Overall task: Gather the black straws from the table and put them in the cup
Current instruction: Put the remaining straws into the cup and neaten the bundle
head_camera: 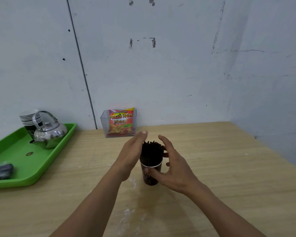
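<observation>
A dark paper cup [149, 177] with a white rim stands upright in the middle of the wooden table [229, 168]. A thick bundle of black straws [151, 153] stands in it, its ends sticking out above the rim. My left hand [132, 154] lies flat against the left side of the bundle with straight fingers. My right hand [173, 166] is on the cup's right side, fingers spread and loosely bent around straws and cup; its thumb crosses in front of the cup. Whether it touches them I cannot tell.
A green tray [24, 168] at the left carries a metal kettle [49, 134], a stack of paper cups [30, 119] and a grey wrapped thing [1, 171]. A clear box with a French Fries snack bag [120, 123] stands against the wall behind the cup.
</observation>
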